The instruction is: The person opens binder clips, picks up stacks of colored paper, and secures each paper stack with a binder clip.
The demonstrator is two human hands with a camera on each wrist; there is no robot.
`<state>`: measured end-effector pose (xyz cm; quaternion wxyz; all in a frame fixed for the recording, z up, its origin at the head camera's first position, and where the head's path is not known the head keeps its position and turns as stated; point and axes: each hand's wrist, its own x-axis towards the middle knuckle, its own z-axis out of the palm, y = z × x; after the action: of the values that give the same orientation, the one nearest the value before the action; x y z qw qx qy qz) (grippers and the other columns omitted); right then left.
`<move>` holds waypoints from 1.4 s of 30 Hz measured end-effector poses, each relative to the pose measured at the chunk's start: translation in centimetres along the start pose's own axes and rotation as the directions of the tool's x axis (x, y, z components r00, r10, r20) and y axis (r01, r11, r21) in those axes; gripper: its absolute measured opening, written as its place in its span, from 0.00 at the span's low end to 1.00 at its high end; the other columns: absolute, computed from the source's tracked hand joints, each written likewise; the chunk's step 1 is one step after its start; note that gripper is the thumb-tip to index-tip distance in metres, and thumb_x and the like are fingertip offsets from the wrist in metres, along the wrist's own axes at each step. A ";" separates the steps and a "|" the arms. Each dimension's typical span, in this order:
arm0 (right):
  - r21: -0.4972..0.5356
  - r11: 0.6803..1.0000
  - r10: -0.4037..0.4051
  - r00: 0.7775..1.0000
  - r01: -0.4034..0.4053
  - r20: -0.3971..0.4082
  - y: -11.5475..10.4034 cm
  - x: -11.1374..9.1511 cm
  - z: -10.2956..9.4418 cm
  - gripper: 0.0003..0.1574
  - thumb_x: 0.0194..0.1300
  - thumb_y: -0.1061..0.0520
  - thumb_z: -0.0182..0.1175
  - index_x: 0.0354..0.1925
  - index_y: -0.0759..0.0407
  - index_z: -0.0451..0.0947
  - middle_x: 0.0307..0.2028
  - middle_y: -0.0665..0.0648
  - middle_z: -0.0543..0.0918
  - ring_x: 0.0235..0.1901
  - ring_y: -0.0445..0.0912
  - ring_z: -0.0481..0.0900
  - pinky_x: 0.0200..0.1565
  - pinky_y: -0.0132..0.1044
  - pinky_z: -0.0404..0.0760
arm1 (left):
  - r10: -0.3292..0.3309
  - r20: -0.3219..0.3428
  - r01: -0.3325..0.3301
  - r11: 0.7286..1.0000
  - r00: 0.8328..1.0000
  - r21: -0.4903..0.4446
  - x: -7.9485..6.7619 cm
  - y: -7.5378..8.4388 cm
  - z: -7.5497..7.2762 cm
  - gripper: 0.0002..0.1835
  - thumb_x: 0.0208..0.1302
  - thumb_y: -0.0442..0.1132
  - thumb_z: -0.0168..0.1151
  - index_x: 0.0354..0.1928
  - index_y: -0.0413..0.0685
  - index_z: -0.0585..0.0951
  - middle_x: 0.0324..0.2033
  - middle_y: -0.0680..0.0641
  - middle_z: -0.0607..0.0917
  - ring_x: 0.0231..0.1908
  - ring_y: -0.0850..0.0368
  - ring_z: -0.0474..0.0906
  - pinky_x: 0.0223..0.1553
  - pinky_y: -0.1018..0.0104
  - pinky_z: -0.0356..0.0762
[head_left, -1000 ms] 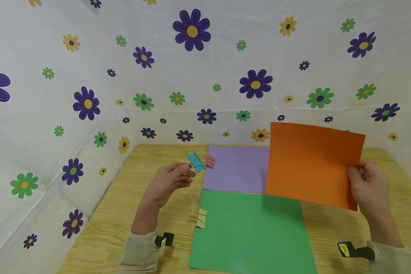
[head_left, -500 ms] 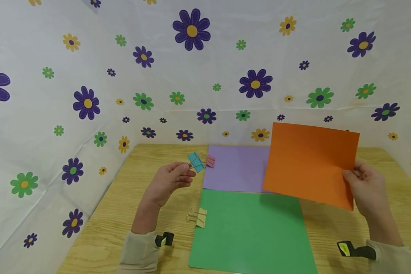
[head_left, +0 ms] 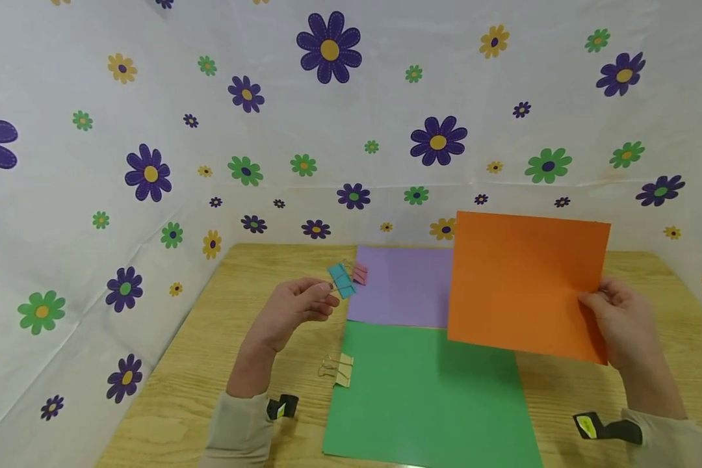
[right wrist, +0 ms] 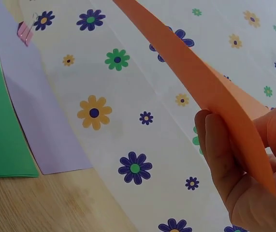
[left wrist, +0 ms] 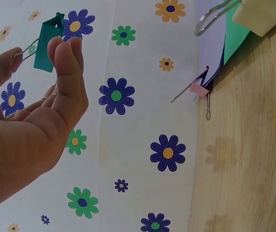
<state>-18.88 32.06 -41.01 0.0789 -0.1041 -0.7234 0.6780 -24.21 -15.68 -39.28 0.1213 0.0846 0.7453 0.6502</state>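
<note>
My left hand is raised above the table and pinches the wire handles of a teal binder clip between thumb and fingers; the teal binder clip shows against the wall in the left wrist view. My right hand grips the lower right corner of an orange sheet, held up nearly upright over the table. In the right wrist view the orange sheet runs edge-on from my fingers. A purple sheet with a pink clip and a green sheet with a cream clip lie flat.
The wooden table is walled on the left and back by a white flowered cloth. The orange sheet hides part of the purple sheet and the table's far right. Bare wood shows on the right side.
The orange sheet has shifted slightly left and turned more square to the camera. My left hand with the teal clip has dipped a little and stays near the purple sheet's corner.
</note>
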 end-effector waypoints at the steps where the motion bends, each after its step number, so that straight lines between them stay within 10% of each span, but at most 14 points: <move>1: 0.019 1.000 0.002 1.000 -0.002 0.002 0.1 0.0 0.0 0.10 0.73 0.61 0.55 0.46 0.44 0.76 0.31 0.36 0.83 0.27 0.36 0.82 0.28 0.30 0.83 | -0.002 0.003 0.002 1.000 1.000 0.009 0.0 0.0 0.0 0.22 0.73 0.44 0.57 0.55 0.29 0.77 0.39 0.42 0.86 0.38 0.51 0.82 0.44 0.63 0.83; 32: -0.010 1.000 0.011 0.995 -0.010 0.098 0.2 -0.2 0.9 0.09 0.75 0.59 0.52 0.49 0.46 0.74 0.32 0.37 0.84 0.27 0.39 0.83 0.30 0.31 0.84 | 0.020 0.098 -0.024 0.999 0.995 0.035 -0.2 -0.1 1.8 0.21 0.71 0.41 0.59 0.52 0.26 0.78 0.32 0.46 0.85 0.33 0.55 0.80 0.40 0.63 0.83; 42: -0.110 0.994 0.029 0.990 -0.014 0.140 0.2 0.0 0.8 0.22 0.76 0.56 0.52 0.63 0.63 0.67 0.35 0.35 0.82 0.31 0.39 0.83 0.34 0.31 0.85 | 0.022 0.124 -0.030 0.998 0.992 0.063 -0.1 0.0 2.2 0.22 0.71 0.41 0.59 0.54 0.25 0.78 0.32 0.47 0.85 0.31 0.55 0.80 0.40 0.63 0.83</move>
<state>-19.07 31.29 -41.27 0.0144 -0.0677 -0.7620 0.6439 -23.45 -13.61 -39.59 0.1556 0.1381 0.7558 0.6209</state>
